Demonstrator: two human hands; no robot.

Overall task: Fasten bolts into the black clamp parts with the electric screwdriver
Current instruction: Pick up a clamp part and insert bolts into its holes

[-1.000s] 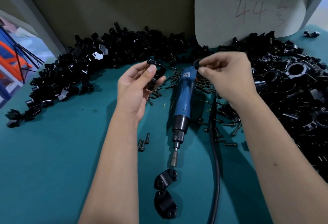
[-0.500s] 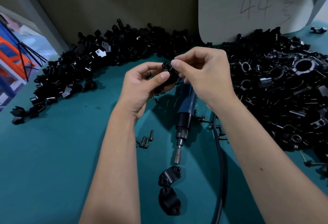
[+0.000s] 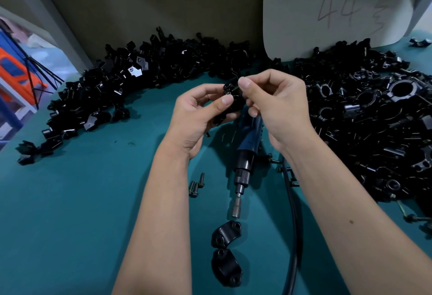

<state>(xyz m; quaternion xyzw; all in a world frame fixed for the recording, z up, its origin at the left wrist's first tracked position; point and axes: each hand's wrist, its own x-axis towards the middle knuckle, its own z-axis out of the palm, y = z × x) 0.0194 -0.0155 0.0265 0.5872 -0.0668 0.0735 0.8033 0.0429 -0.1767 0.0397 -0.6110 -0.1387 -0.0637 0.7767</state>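
Both hands are up at centre frame, and I read this as seating a bolt by hand before any driving. My left hand [image 3: 198, 112] cradles a black clamp part [image 3: 230, 98], fingers curled round it and thumb pressed on its near face, presumably to keep a hole turned toward the other hand. My right hand [image 3: 275, 102] pinches something small at the part's top edge, thumb and forefinger closed; it's likely a bolt, though I can't make it out. Both wrists are raised off the teal table [image 3: 81, 201], forearms converging. The electric screwdriver [image 3: 245, 154] lies flat just below the hands, bit pointing to the lower frame, within easy reach. Two clamp halves [image 3: 225, 250] sit at bottom centre, loose bolts [image 3: 196, 184] left of the driver, and piles of black parts [image 3: 163, 65] arc across the top.
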